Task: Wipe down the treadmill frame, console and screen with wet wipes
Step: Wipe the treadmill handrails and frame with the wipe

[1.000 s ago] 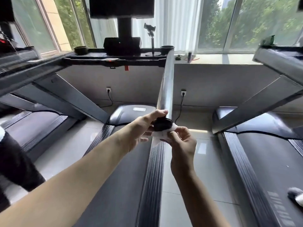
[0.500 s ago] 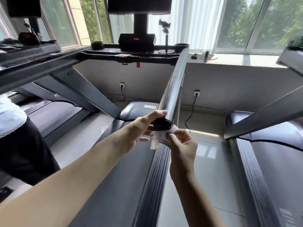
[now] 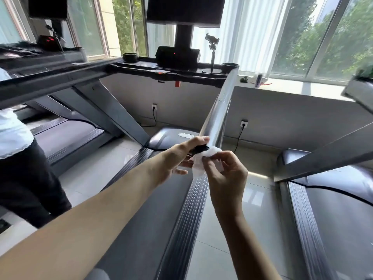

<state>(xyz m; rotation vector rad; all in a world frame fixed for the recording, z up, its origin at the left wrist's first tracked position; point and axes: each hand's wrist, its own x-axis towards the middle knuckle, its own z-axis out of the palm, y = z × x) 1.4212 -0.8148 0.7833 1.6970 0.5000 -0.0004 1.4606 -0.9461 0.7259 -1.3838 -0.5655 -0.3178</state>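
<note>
Both outstretched: left hand (image 3: 177,156) around handrail (image 3: 218,116) end, right hand (image 3: 226,174) on wipe (image 3: 197,166).

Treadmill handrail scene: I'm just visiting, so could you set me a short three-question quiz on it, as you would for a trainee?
1. True or false: the wet wipe is at the near end of the silver handrail.
2. The right hand is: A) empty, B) pinching the wipe, C) lying flat on the rail.
3. Fill in: the left hand holds the rail's black ___, thumb on top.

Key: 1 true; 2 B; 3 end cap.
</note>
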